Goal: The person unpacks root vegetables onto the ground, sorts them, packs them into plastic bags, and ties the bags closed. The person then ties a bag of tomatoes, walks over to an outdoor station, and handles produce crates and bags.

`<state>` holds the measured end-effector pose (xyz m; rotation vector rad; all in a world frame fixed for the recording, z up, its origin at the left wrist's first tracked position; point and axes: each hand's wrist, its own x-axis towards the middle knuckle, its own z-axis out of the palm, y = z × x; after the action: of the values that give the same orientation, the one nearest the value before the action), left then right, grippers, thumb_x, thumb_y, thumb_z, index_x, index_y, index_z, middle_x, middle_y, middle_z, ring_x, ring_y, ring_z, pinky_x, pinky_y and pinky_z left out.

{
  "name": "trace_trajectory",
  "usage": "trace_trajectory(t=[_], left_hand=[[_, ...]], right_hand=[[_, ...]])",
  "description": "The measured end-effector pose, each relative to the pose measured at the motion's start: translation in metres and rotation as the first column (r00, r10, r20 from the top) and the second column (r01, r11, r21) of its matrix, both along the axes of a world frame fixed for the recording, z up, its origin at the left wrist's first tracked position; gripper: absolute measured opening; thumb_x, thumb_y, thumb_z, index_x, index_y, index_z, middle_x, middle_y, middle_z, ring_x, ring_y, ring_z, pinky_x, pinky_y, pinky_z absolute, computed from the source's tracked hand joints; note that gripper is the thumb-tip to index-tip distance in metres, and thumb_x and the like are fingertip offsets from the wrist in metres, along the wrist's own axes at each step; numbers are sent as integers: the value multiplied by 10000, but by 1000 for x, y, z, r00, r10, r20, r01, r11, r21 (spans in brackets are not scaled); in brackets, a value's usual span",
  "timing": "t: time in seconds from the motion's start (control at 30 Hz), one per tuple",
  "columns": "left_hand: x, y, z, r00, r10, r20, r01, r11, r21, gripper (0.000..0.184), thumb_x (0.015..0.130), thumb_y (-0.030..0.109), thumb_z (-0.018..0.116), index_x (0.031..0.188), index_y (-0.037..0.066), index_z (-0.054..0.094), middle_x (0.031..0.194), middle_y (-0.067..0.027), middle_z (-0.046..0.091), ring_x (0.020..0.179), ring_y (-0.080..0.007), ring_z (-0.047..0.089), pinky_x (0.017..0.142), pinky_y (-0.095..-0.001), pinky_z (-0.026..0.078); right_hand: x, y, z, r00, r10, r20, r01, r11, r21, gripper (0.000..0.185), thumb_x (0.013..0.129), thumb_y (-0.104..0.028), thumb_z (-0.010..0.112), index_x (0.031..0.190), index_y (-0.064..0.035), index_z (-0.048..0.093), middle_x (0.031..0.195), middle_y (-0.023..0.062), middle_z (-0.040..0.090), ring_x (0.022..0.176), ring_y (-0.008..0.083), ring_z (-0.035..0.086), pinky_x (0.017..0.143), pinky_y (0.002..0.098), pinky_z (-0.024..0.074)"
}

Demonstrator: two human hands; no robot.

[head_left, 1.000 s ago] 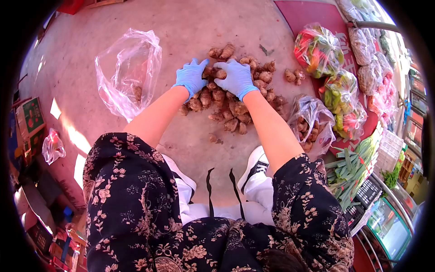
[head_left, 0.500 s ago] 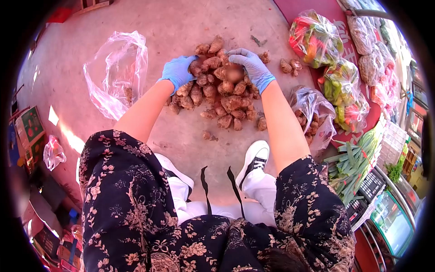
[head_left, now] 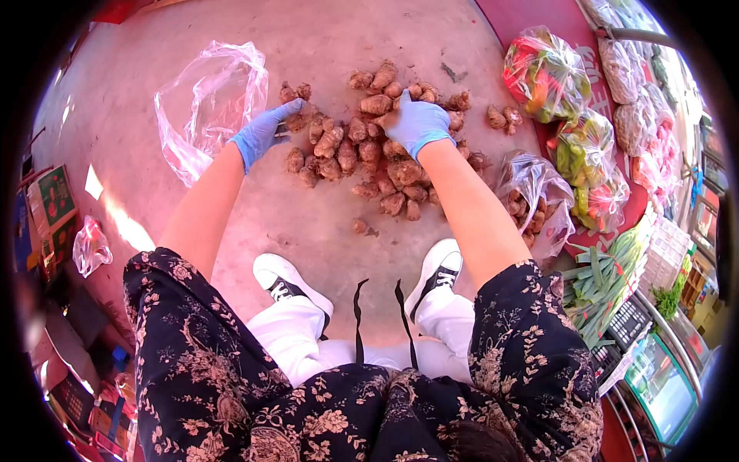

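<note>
A pile of brown, rough-skinned taro-like tubers [head_left: 346, 158] lies on the concrete floor. My left hand [head_left: 265, 135], in a blue glove, is at the pile's left edge beside a few tubers, its fingers apart with nothing between them. Over the upper right part of the pile is my right hand [head_left: 418, 123], also gloved; its fingers bend down at the tubers and what they touch is partly hidden. An open clear plastic bag [head_left: 175, 115] stands left of my left hand. Another clear bag [head_left: 539, 202] holding tubers lies to the right of the pile.
Bags of red and green peppers [head_left: 548, 75] line the right side on a red mat. Below them are leeks [head_left: 604, 281] and a black keypad device [head_left: 627, 322]. Two or three loose tubers [head_left: 504, 118] lie near the mat. A small bag [head_left: 91, 246] and boxes are at left.
My left hand has moved left and down, away from the pile's middle, and some tubers now lie farther left. My right hand has lowered onto the upper right of the pile.
</note>
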<state>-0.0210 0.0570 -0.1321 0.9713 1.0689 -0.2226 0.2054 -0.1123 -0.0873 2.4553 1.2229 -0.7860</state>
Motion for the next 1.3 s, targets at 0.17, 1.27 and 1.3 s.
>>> trace_trajectory(t=[0.17,1.27,1.3], left_hand=[[21,-35,-3,996,-12,87,24,991,-131,579,787,508,601,1232,151,508,1184,-34,541,1106,-174,464,934,-333,355],[-23,-9,51,797,489,355,-327,843,-427,577,815,548,455,1244,163,478,1157,2,531,964,-178,552,731,-340,477],[-31,-4,53,814,474,336,-372,870,-324,579,814,553,458,1242,164,478,1156,7,528,951,-167,550,741,-338,472]], right_hand=[[-7,-4,-15,937,308,163,-330,935,131,439,812,-134,490,1249,-97,492,923,106,639,878,229,624,657,396,505],[38,-12,28,595,-33,-803,486,811,326,498,705,-214,718,1148,-34,579,871,10,592,768,57,514,721,206,431],[31,-3,33,453,-36,-891,563,786,255,484,732,-181,708,1165,-26,560,892,17,599,785,57,533,735,208,444]])
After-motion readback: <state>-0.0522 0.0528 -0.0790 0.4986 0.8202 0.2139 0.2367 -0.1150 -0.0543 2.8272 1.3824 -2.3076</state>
